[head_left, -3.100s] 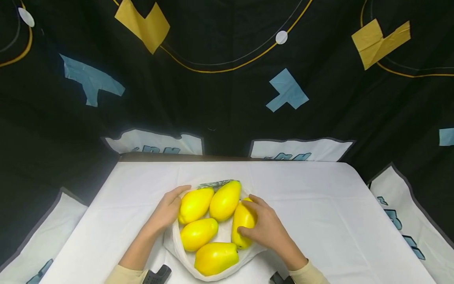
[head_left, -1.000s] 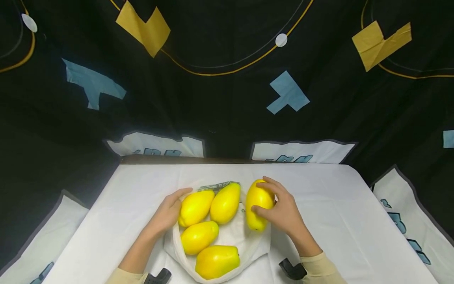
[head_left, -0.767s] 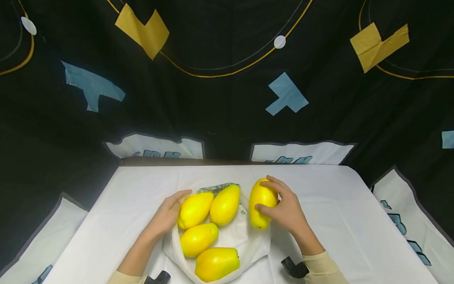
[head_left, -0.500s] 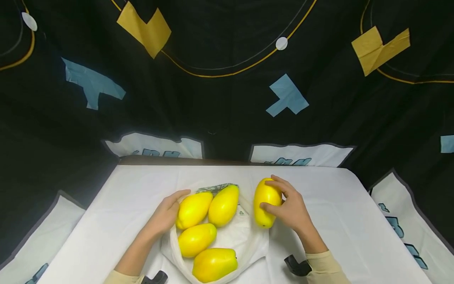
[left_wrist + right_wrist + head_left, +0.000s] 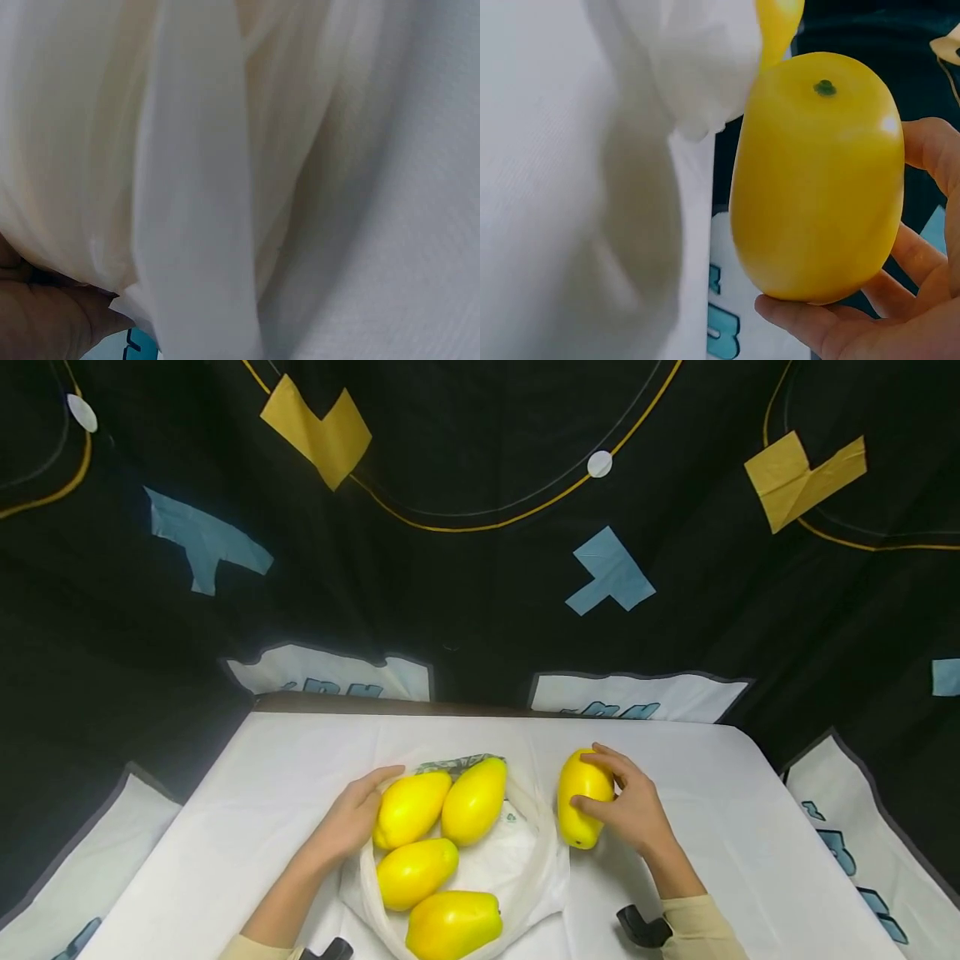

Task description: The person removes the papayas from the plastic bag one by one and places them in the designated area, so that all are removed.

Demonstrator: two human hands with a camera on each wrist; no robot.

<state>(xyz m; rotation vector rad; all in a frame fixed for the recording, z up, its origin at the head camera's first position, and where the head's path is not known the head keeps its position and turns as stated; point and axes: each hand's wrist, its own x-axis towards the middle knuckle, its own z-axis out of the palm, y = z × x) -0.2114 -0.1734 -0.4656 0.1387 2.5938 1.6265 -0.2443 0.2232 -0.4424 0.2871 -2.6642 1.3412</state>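
Note:
My right hand (image 5: pixel 633 802) grips a yellow mango (image 5: pixel 576 802) just to the right of an open white plastic bag (image 5: pixel 543 868). In the right wrist view, thumb and fingers curl round the mango (image 5: pixel 817 180), whose small green stem mark faces up. Several more yellow mangoes (image 5: pixel 472 802) lie in the mouth of the bag. My left hand (image 5: pixel 351 814) holds the bag's left rim beside the upper left mango (image 5: pixel 411 810). The left wrist view is mostly filled by the bag's wall (image 5: pixel 195 180), with the thumb (image 5: pixel 60 319) pinching its edge at the lower left.
A white cloth covers the table (image 5: pixel 690 827), whose far edge meets a black curtain (image 5: pixel 480 593) with yellow and blue patches. Dark wrist mounts (image 5: pixel 643 927) sit by both sleeves. A printed green patch (image 5: pixel 453 766) shows at the bag's far rim.
My right hand has taken the mango out of the bag's right side and moved it rightward past the rim. The left hand has stayed at the bag's left edge.

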